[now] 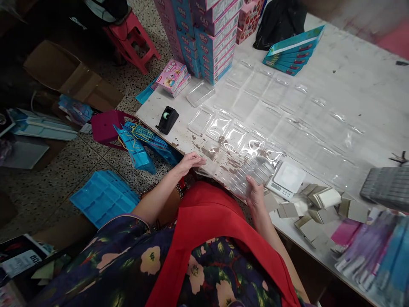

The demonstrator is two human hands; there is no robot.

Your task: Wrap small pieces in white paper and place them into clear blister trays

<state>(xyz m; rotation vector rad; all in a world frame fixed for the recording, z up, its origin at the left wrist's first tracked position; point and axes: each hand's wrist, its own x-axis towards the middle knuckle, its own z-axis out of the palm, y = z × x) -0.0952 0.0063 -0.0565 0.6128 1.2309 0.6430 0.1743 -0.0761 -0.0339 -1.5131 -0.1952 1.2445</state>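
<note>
My right hand (256, 194) grips the near right end of a nested stack of clear plastic trays (247, 172), thumb on top, above the table's front edge. Over that same edge, farther left, my left hand (191, 163) is open with its fingers stretched out and nothing in it. Single clear trays (234, 135) lie in rows on the table beyond the stack. One more clear tray (200, 93) lies apart at the left, beside the pink boxes (173, 76). Just right of the held stack sits a white digital scale (286, 178).
Stacked pink and blue boxes (212, 47) tower at the table's far left. A black tape dispenser (167, 120) stands near the left edge. Folded cardboard pieces (319, 209), purple packs (367, 243) and a grey bundle (385, 185) crowd the right. Blue bags (137, 147) hang below left.
</note>
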